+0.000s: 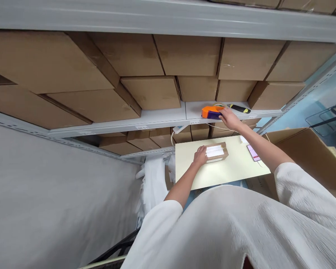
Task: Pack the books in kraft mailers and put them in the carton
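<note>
A small cardboard box (225, 151) with a white label (215, 150) on top lies on the pale table top (221, 175). My left hand (201, 156) grips its left end, fingers curled over the edge. Up on the shelf, my right hand (229, 117) is closed on the right end of an orange and purple tape dispenser (209, 111). The dispenser sits at the shelf's front edge; part of its handle is hidden by my fingers. Just behind that hand lies a yellow and black utility knife (240, 108).
Rows of cardboard boxes (187, 56) fill the grey metal shelf (165, 116) ahead. A phone (253, 153) lies at the table's right side, beside a large open carton (313, 157). A white power strip (179, 129) hangs below the shelf, and white packing material (155, 179) stands left.
</note>
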Available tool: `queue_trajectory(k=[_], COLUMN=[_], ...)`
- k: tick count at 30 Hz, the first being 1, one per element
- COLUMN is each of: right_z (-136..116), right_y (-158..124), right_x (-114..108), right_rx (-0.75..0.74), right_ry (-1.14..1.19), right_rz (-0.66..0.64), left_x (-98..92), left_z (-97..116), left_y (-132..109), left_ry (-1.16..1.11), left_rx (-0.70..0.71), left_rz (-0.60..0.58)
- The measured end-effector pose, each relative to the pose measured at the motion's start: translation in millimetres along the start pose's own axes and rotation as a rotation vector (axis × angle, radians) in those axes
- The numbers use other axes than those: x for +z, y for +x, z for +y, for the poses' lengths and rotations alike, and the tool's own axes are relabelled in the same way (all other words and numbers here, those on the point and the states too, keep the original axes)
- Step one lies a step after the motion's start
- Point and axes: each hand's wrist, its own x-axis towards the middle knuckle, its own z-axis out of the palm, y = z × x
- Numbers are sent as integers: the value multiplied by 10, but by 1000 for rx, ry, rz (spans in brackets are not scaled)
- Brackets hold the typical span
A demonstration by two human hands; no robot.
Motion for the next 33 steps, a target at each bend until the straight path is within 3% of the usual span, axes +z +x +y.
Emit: queue_trajectory(k=[4,8,13,17,21,25,29,33], right_z=[81,136,130,21,-92,-97,6,235], right_y=[386,544,556,398,-44,-816,-1760,-2589], right_x=[211,337,362,292,224,321,617,870], right_rx=[20,75,187,189,172,199,375,618], right_ry=[5,-54,-220,-256,-146,-21,72,122], right_rz=[54,43,28,112,199,176,69,-60], left_x=[10,29,40,26,-2,-13,18,105], left_z=[2,-16,-37,-42,-53,-35,121,450], left_y=[-24,-42,-69,-87,-109,-127,-101,-11], left_ry=[4,0,-15,-21,-26,-40,-23,-11], left_rx=[5,15,42,46,59,83,116,194], left_rz=[-10,-13,-4,3,17,44,72,69])
